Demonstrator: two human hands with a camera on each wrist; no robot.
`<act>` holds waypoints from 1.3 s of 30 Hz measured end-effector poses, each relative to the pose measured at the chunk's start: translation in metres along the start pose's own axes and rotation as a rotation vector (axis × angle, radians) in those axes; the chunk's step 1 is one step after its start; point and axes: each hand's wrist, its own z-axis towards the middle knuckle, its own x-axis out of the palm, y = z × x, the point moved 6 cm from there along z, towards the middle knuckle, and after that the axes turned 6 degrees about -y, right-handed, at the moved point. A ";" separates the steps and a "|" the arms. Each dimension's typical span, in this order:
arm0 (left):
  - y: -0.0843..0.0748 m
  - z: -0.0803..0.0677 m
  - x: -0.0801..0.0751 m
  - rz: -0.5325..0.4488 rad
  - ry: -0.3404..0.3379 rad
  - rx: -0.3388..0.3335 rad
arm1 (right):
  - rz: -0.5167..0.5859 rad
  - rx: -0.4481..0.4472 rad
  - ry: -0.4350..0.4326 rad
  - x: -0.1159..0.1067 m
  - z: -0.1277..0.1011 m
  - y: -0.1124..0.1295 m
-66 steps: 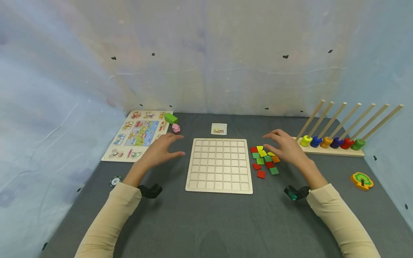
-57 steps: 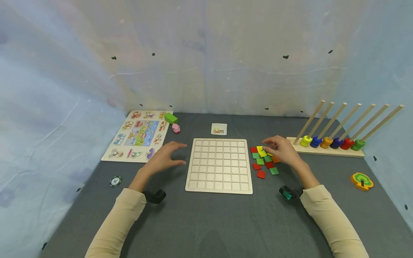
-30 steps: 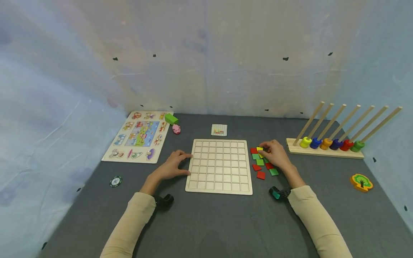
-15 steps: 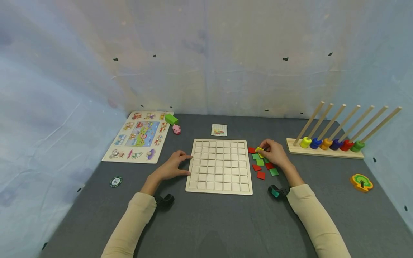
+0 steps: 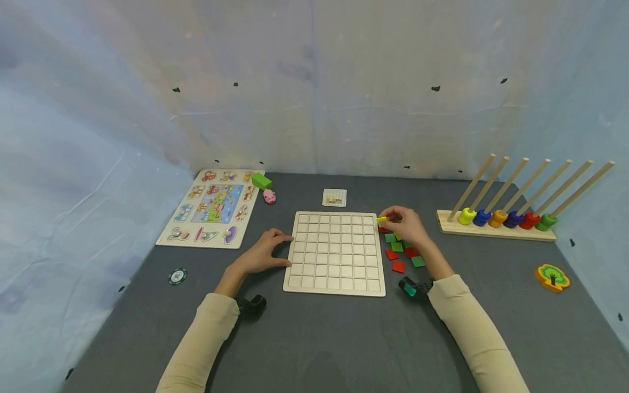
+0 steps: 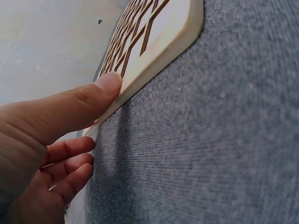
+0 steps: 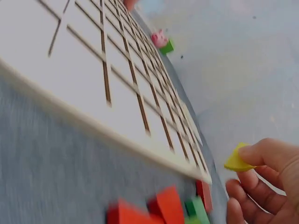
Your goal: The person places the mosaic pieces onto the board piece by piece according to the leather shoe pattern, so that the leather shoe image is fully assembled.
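Observation:
My right hand [image 5: 405,224] pinches a yellow square tile [image 7: 238,159] between thumb and fingers, raised at the far right corner of the wooden grid board [image 5: 334,292]. Below that hand and to the board's right lie several red, green and yellow tiles [image 5: 398,266], partly hidden by the hand. My left hand [image 5: 262,252] rests at the board's left edge, thumb and fingers spread along it. In the left wrist view, its thumb [image 6: 108,84] touches the board's rim, while the other fingers lie loosely curled beside it.
Behind the board lies a small pattern card [image 5: 334,197]. A picture puzzle [image 5: 169,229], green block [image 5: 261,180] and pink pig [image 5: 269,196] stand back left, a poker chip [image 5: 177,276] left. On the right are a peg stand with rings [image 5: 496,232] and a tree piece [image 5: 552,278].
My right hand has come down to the pile, taken a yellow tile and carried it left to the board's corner. My left hand has moved right onto the board's left edge.

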 end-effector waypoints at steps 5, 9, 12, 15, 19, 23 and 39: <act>0.000 0.000 -0.001 0.004 -0.004 0.010 | 0.101 -0.019 0.088 0.021 -0.003 0.028; 0.000 0.000 0.000 0.001 -0.003 0.016 | 0.121 -0.039 0.153 0.037 -0.011 0.058; 0.000 0.001 0.001 0.002 0.002 0.012 | 0.149 -0.065 0.189 0.053 -0.010 0.062; -0.001 0.002 0.001 -0.003 0.007 0.010 | 0.176 -0.087 0.212 0.073 -0.006 0.055; -0.001 0.001 0.000 -0.003 0.004 0.014 | 0.156 -0.131 0.232 0.096 -0.003 0.056; -0.001 0.002 0.000 0.003 -0.001 0.007 | 0.132 -0.199 0.249 0.115 -0.004 0.067; -0.002 0.001 -0.002 0.002 -0.003 0.013 | -0.010 -0.382 0.212 0.149 -0.005 0.083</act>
